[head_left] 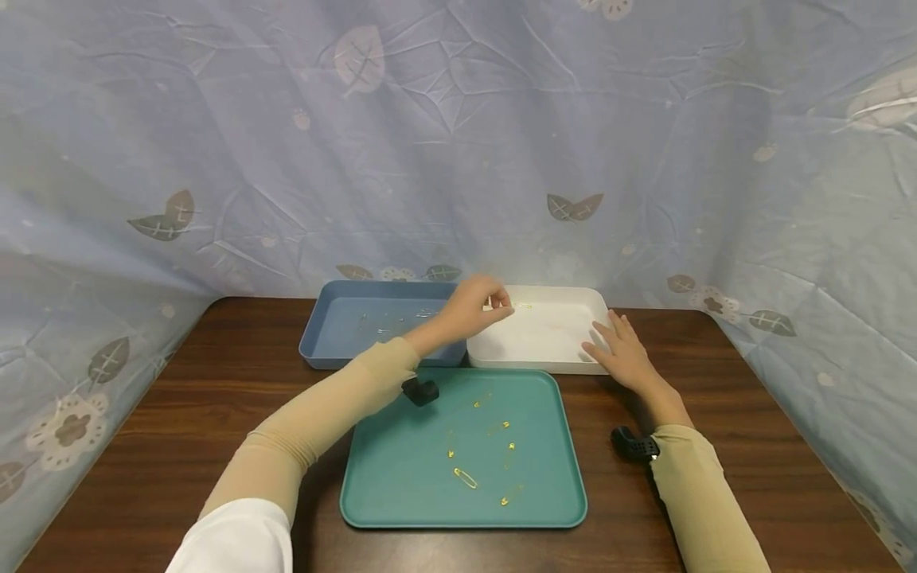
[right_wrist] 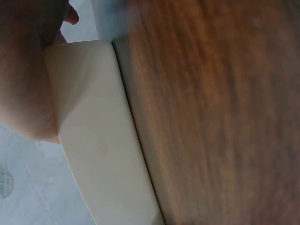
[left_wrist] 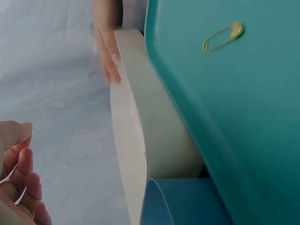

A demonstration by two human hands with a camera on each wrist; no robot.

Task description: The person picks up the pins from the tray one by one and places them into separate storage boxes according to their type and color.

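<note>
My left hand [head_left: 473,306] hovers over the left part of the white tray [head_left: 537,368], fingers loosely curled, thumb and fingertips close together. Nothing shows between the fingers [left_wrist: 27,164] in the left wrist view. Just right of its fingertips, a small gold safety pin [head_left: 525,305] appears inside that tray. My right hand [head_left: 625,354] rests at the tray's right rim with its fingers spread. On the teal tray [head_left: 401,485] in front lie several gold safety pins, among them a larger one [head_left: 466,478] near the middle.
A blue tray [head_left: 313,338] with several small silvery pins stands left of the white one, partly behind the left forearm. All three trays are on a dark wooden table [head_left: 193,414]. A patterned curtain [head_left: 458,159] hangs behind it.
</note>
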